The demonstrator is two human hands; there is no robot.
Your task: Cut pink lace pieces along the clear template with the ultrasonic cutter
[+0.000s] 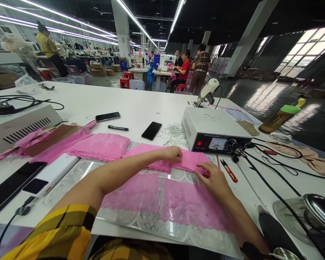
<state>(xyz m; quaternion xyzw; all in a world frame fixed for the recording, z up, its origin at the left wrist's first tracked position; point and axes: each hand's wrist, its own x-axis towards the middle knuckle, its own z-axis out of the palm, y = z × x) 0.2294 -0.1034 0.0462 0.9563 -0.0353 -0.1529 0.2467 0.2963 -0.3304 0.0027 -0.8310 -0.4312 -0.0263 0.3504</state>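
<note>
Yellow plaid sleeve (62, 231) is closest to the lens, my left arm running out from it over the clear plastic sheet (162, 213). Under that sheet lie two pink lace panels (189, 206), side by side with a gap between.

The pink lace strip (188, 160) lies across the far edge of the sheet, just in front of the white control box (213, 131). My left hand (173, 154) is curled loosely, fingers pressing down on the strip, not gripping it. My right hand (213, 178) lies flat and open, fingertips pinning the strip's near edge.

Risk, as I judge it: the lace is soft and the plastic is slick, so uneven pressure between the two hands could skew or bunch the strip. The scalloped edge by my left hand looks already slightly rucked. If the sheet slides on the table, the panels under it could shift too.

The orange snips (229, 170) sit just right of my right hand; a careless sweep could snag lace on them or knock them. Black cables (273, 187) run past on the right toward the metal iron (318, 213), which could catch a wrist.

A stack of pink lace (103, 146) sits left of the strip. Further out are a black phone (151, 130), a marker (118, 128), a second phone (107, 116) and loose white rings (174, 131), which could tangle in lace. People work at tables far behind.
</note>
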